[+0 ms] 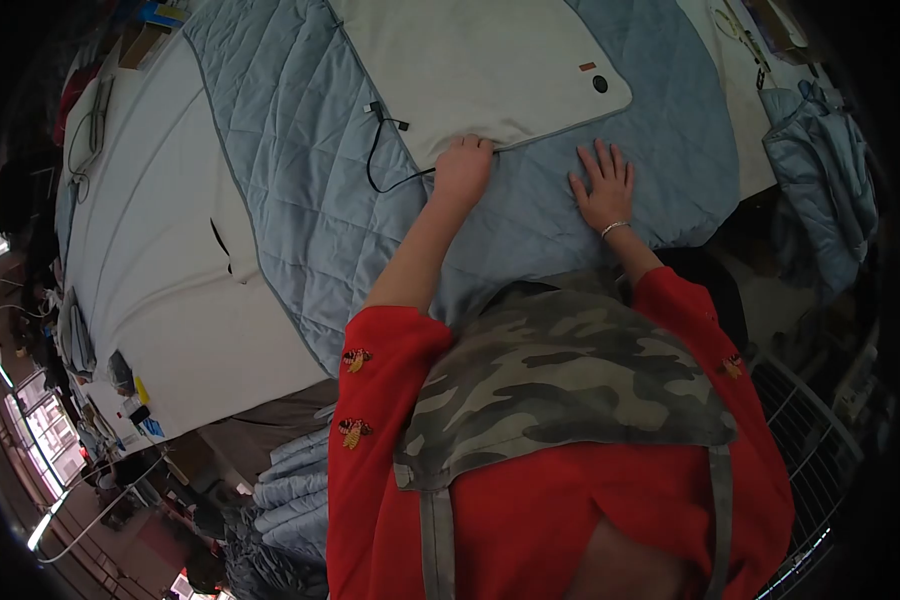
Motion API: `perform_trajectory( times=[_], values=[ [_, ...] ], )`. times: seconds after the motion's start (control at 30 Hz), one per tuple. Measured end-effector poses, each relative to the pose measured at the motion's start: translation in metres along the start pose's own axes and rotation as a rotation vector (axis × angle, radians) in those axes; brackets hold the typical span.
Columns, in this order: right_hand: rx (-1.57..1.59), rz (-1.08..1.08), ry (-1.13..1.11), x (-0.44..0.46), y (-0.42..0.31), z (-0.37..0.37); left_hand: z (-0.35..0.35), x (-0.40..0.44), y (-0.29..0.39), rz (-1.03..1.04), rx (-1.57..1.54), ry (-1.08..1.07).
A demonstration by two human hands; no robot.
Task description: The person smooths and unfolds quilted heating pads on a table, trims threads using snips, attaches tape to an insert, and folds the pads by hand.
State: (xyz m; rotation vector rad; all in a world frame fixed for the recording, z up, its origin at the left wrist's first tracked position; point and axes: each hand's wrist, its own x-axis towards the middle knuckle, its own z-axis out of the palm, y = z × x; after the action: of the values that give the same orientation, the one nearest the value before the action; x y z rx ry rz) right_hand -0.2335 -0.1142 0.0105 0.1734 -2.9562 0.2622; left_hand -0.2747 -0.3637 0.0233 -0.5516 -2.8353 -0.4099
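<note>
A cream fabric panel [480,70] with a dark round button and a small reddish label lies on a blue quilted cover [300,170]. At the panel's near corner, my left hand [463,172] is closed on its edge, with the fingertips partly hidden by the cloth. A black cable [372,165] with small connectors at its end loops out from beside that hand. My right hand [602,188] lies flat on the blue quilting below the panel's near edge, fingers spread and holding nothing.
White cloth [180,330] covers the table to the left, with a small dark slit or strip in it. Folded blue quilted pieces [295,490] are stacked below. Another blue garment-like piece [820,170] hangs at the right, above a wire basket [800,420].
</note>
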Motion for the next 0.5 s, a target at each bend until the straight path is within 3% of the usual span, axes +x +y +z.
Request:
perform_trajectory(
  times=[0.5],
  values=[
    [-0.006, -0.015, 0.016, 0.000, 0.000, -0.002, 0.008, 0.010, 0.018, -0.014, 0.184, -0.036]
  ],
)
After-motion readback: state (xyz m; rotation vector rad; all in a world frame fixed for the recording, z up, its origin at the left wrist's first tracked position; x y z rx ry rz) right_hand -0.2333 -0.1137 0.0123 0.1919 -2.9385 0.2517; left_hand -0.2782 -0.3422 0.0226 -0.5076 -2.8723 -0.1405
